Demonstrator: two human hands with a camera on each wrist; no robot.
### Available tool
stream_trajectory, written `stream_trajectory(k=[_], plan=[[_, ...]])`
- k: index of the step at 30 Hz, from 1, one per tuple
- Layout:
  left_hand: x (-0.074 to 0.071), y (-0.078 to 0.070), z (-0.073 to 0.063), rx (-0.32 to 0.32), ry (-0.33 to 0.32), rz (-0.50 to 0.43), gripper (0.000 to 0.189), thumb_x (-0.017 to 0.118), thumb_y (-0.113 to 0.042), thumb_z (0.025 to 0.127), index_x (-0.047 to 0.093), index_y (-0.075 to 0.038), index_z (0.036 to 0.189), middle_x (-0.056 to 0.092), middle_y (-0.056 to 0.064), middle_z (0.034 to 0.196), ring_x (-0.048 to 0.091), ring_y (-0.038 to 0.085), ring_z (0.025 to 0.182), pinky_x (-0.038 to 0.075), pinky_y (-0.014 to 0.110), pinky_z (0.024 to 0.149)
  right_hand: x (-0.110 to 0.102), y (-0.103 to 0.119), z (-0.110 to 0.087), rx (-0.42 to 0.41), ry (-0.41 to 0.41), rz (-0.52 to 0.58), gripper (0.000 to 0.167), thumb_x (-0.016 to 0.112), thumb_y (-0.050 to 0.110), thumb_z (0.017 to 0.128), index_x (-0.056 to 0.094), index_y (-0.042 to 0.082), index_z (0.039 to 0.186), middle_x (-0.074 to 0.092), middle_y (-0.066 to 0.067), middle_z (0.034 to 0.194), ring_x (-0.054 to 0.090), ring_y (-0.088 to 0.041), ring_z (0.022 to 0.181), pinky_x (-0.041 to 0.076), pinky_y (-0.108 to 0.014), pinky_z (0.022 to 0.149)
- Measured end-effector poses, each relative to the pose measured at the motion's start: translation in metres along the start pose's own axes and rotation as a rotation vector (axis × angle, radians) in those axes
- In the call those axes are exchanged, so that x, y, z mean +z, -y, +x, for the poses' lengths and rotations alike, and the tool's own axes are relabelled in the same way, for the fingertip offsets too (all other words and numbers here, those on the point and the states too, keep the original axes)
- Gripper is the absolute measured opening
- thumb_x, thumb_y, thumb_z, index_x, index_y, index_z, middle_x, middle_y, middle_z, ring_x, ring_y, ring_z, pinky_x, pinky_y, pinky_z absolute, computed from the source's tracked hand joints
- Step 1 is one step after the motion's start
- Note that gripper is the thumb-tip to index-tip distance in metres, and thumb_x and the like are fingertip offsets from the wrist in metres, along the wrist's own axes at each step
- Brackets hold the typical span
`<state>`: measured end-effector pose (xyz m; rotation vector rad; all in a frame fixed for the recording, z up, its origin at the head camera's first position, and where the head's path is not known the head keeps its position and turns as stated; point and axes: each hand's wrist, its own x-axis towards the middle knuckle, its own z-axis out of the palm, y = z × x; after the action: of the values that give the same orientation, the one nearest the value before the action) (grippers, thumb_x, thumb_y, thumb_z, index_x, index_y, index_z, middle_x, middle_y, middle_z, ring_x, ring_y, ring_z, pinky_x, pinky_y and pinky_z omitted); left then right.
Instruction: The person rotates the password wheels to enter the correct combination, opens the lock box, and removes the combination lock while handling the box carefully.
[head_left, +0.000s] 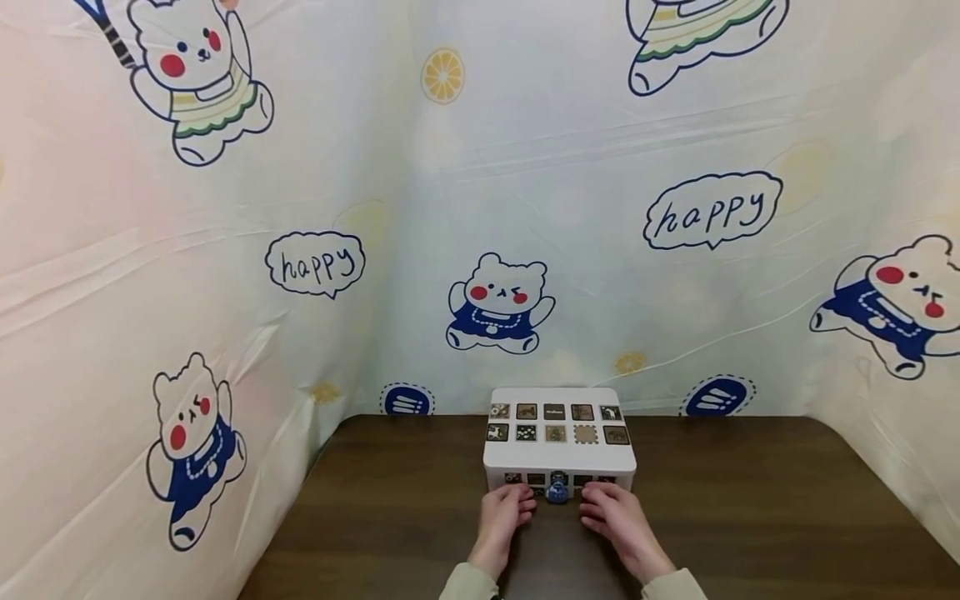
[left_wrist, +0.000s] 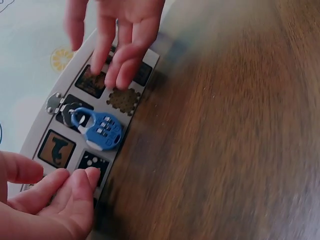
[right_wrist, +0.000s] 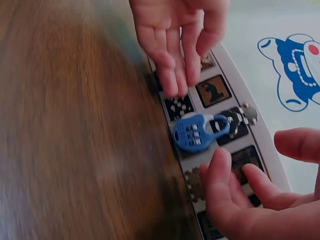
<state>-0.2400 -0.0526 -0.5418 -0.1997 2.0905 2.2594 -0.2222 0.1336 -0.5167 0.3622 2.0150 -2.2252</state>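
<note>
Backdrop reading "happy", 2 hands, padlock between

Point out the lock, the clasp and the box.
Lock (left_wrist: 106, 132): left wrist view, on its blue body.
Clasp (right_wrist: 250, 114): right wrist view, on its metal plate.
Box (head_left: 558, 456): head view, on the plain white front part of its top.

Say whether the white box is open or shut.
Shut: the lid lies flat on the box, and the blue padlock hangs at its front latch. Whether it is locked, I cannot tell.
</note>
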Motion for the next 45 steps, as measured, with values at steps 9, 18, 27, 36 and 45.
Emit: stream_trajectory(k=[9, 18, 27, 36, 45], plan=[[0.006, 0.008, 0.01, -0.062, 0.005, -0.023, 0.032, 0.049, -0.009, 0.094, 0.062, 0.013, 0.113, 0.07, 0.023, 0.106, 0.071, 0.019, 0.088, 0.057, 0.029, 0.07, 0.011, 0.0, 0.005, -0.004, 0.015, 0.018, 0.044, 0.05, 0.016, 0.098, 0.044, -0.015, 0.128, 0.056, -0.027, 0.119, 0.064, -0.026, 0.096, 0.056, -0.038, 0.079], [0.009, 0.015, 0.007, -0.002, 0.049, 0.021, 0.025, 0.05, -0.006, 0.094, 0.066, 0.008, 0.107, 0.072, 0.014, 0.098, 0.07, 0.014, 0.082, 0.055, 0.026, 0.068, 0.018, -0.009, 0.01, -0.017, 0.065, -0.014, 0.042, 0.057, 0.014, 0.093, 0.048, -0.015, 0.122, 0.064, -0.011, 0.097, 0.063, -0.018, 0.08, 0.056, -0.034, 0.071], [0.015, 0.022, 0.009, 0.075, 0.034, 0.005, 0.021, 0.059, -0.004, 0.088, 0.066, 0.009, 0.103, 0.067, 0.007, 0.084, 0.066, 0.011, 0.07, 0.054, 0.022, 0.063, 0.025, -0.014, 0.01, -0.023, 0.09, -0.012, 0.042, 0.057, 0.014, 0.093, 0.049, -0.016, 0.121, 0.065, -0.011, 0.096, 0.063, -0.016, 0.075, 0.055, -0.03, 0.067], [0.026, 0.025, 0.008, 0.056, 0.092, -0.062, 0.024, 0.063, -0.007, 0.087, 0.066, 0.009, 0.104, 0.064, 0.0, 0.076, 0.056, 0.007, 0.056, 0.044, 0.018, 0.053, 0.021, -0.015, 0.01, 0.036, 0.103, 0.015, 0.035, 0.048, 0.012, 0.095, 0.052, -0.014, 0.118, 0.06, -0.008, 0.091, 0.06, -0.014, 0.071, 0.055, -0.029, 0.067], [0.026, 0.03, 0.007, -0.07, 0.164, -0.222, 0.023, 0.061, -0.009, 0.089, 0.064, 0.008, 0.104, 0.062, -0.001, 0.075, 0.056, 0.004, 0.059, 0.044, 0.016, 0.053, 0.017, -0.022, 0.012, 0.069, 0.175, 0.101, 0.032, 0.049, 0.015, 0.096, 0.051, -0.01, 0.116, 0.061, -0.005, 0.084, 0.061, -0.01, 0.07, 0.053, -0.023, 0.066]])
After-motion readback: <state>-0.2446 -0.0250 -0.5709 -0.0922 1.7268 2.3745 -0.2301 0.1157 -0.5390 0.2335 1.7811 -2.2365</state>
